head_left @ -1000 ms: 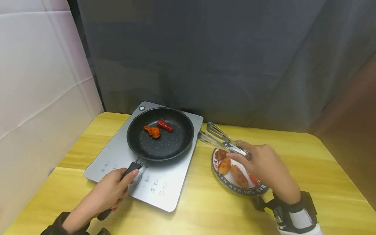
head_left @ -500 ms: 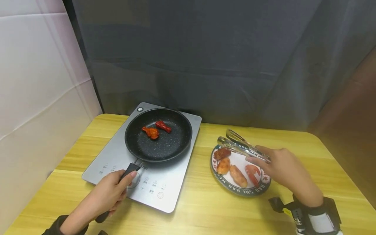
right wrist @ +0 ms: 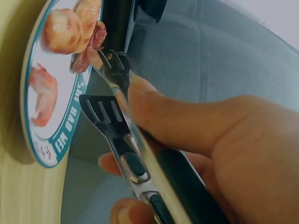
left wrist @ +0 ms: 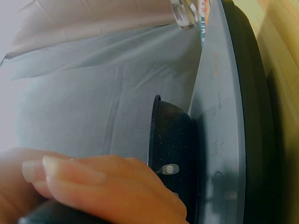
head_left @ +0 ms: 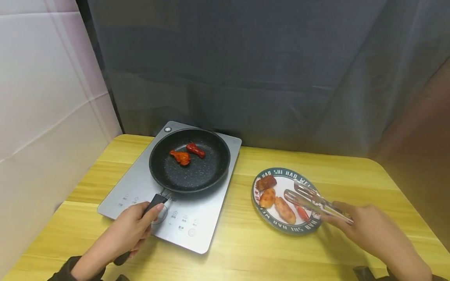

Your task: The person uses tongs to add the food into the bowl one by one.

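My left hand (head_left: 131, 228) grips the black handle (head_left: 156, 203) of a dark frying pan (head_left: 190, 175) that sits on a silver induction cooktop (head_left: 207, 218). Inside the pan lie an orange-brown chicken piece (head_left: 181, 157) and a red drumstick (head_left: 195, 150). My right hand (head_left: 372, 230) holds metal tongs (head_left: 321, 203), their slotted tips apart with nothing between them, over the right part of a plate (head_left: 267, 219). On that plate are a brown meat chunk (head_left: 266, 182), two golden-brown pieces, one of them rounded (head_left: 267, 198) and the other longer (head_left: 285, 210), and a pink shrimp (right wrist: 44, 95) partly behind the tongs in the head view.
The wooden table (head_left: 239, 249) runs along a dark cloth backdrop (head_left: 246, 78). A white cloth (head_left: 52, 86) hangs at the left and a brown one (head_left: 422, 156) at the right. The cooktop's corner stands left of the plate.
My right hand has drawn the tongs right and toward me, from beside the pan back over the plate's right side. My left hand keeps its grip on the pan handle.
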Motion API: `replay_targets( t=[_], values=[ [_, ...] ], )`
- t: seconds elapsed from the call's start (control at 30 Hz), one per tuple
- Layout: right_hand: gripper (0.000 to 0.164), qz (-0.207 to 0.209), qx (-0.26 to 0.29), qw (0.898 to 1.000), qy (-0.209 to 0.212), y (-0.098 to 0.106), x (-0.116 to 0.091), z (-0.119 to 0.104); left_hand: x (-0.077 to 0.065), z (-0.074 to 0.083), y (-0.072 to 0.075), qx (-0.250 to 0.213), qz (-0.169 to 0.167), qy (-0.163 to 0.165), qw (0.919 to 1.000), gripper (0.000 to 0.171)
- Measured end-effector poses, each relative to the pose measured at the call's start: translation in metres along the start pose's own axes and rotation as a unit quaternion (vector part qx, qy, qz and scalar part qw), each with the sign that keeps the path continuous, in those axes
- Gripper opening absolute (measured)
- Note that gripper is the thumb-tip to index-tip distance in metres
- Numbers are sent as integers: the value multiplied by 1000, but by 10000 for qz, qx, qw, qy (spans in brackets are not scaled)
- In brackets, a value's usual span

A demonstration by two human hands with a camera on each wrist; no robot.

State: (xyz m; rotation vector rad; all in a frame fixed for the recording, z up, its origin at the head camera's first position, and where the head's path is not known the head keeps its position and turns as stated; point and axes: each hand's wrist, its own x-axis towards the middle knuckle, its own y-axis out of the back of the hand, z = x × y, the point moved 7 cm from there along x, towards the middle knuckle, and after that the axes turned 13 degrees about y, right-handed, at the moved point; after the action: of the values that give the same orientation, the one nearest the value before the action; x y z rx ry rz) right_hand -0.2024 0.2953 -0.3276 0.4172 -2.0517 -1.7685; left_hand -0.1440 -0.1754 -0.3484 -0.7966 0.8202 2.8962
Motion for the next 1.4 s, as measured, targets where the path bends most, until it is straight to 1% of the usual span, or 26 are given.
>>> replay_targets(
  t=[0.2, 0.37, 0.5, 0.73, 0.87, 1.07, 1.13, 1.4],
  values=[
    [53, -86, -24, 9999, -112, 0, -9, 4, 0, -1, 0, 81, 51, 20, 10000, 48],
    [47, -26, -34, 10000, 14, 1, -15, 3, 0, 1, -1, 58, 17, 8, 10000, 46],
    [48, -80, -54, 9999, 36, 0, -17, 6, -1, 1, 0, 86, 18, 1, 10000, 45],
    [58, -586, 3, 9982, -148, -7, -17, 15, 0, 1, 0, 124, 9, -2, 9999, 43],
    [60, -730, 96, 9971, -198, -8, -17, 17, -1, 1, 0, 136, 16, -9, 9999, 43],
    [61, -537, -78, 9981, -282, -5, -17, 14, 0, 0, 0, 120, 32, 77, 9999, 43],
    [60, -490, -126, 9983, -292, -5, -16, 13, 0, 0, 0, 140, 34, 46, 9999, 43],
    [55, -245, -244, 9993, -108, -3, -15, 8, -1, 1, 0, 154, 11, -30, 9999, 45]
  ],
)
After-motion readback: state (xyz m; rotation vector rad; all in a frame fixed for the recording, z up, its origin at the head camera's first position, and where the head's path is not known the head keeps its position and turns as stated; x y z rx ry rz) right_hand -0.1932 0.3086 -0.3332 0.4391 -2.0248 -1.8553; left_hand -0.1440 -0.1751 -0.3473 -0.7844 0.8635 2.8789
